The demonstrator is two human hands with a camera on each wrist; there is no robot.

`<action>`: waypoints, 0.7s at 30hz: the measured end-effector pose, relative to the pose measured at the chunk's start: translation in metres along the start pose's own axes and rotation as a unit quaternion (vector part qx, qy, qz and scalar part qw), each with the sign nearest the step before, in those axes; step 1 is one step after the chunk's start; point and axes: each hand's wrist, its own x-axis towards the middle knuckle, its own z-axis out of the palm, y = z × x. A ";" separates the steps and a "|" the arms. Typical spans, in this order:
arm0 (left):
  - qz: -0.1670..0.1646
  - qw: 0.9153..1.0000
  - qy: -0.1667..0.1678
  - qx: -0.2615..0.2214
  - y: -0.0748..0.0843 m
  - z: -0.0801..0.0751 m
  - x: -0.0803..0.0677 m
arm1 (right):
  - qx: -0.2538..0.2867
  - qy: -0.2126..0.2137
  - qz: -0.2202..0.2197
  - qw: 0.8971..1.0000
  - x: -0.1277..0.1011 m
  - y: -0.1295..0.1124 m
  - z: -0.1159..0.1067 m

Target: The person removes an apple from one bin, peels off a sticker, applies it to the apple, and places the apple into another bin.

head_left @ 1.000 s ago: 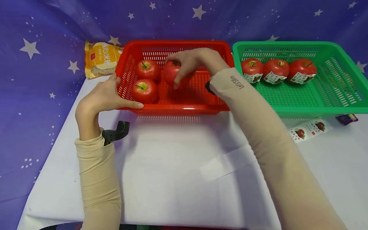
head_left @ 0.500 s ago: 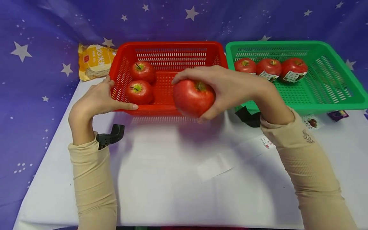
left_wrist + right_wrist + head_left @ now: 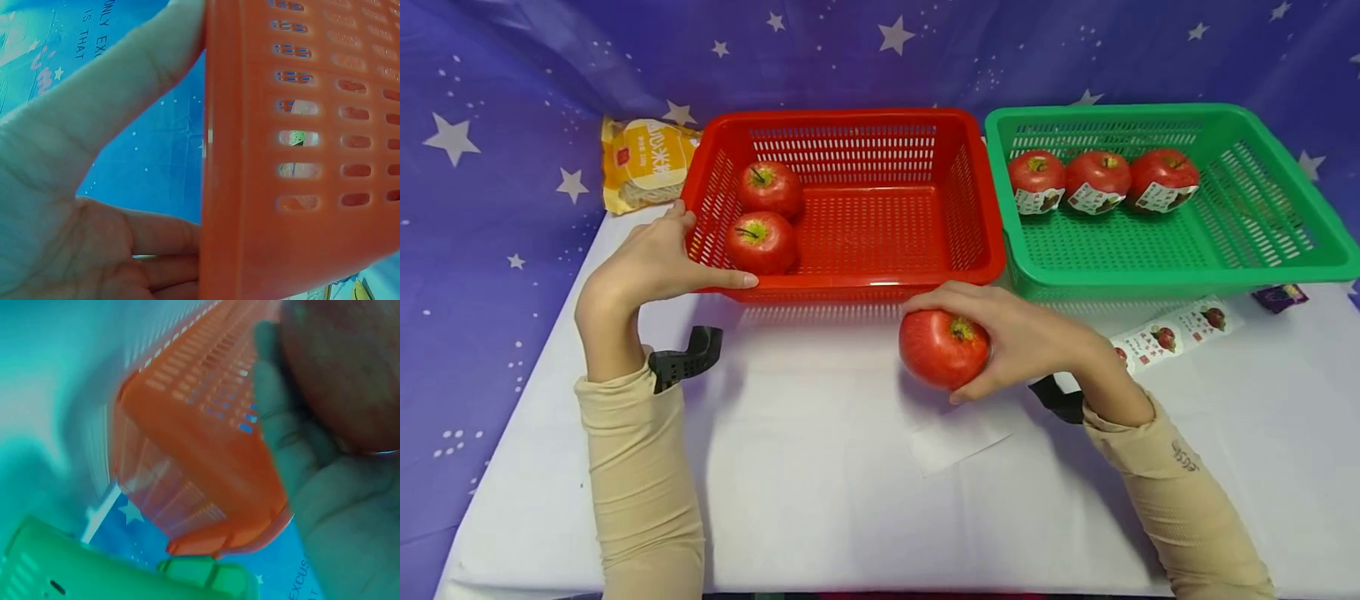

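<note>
A red apple [image 3: 943,350] is gripped from its right side by my right hand [image 3: 1030,337], in front of the red basket [image 3: 865,283] and over the white tabletop. In the right wrist view the apple [image 3: 350,369] lies against the palm and fingers. My left hand [image 3: 640,267] holds the red basket's front left corner, with the thumb along the front rim and the fingers over the left rim. Inside that basket, two more apples stand on the left side, a rear one [image 3: 771,188] and a front one [image 3: 762,243].
To the right, a green basket [image 3: 1187,279] contains three apples [image 3: 1097,179] with printed labels. A strip of apple stickers [image 3: 1165,337] and a small purple packet [image 3: 1279,297] lie before it. A blank strip [image 3: 955,442] lies on the table [image 3: 820,508]. A yellow food bag [image 3: 647,162] stands back left.
My right hand has lifted the apple out of the red basket and brought it forward and to the right, over the table. The left hand keeps its hold on the basket corner.
</note>
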 end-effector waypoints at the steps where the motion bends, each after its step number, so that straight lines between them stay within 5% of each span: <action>1: 0.001 1.000 0.000 0.002 0.001 0.000 0.001 | -0.006 0.000 0.004 1.000 0.000 0.003 0.002; 10: 0.006 1.000 -0.005 0.010 0.007 0.000 0.005 | -0.055 -0.040 0.056 0.996 0.005 0.014 0.028; 21: 0.008 1.000 -0.012 0.003 0.000 0.001 0.002 | -0.085 -0.022 0.089 0.992 0.015 0.021 0.040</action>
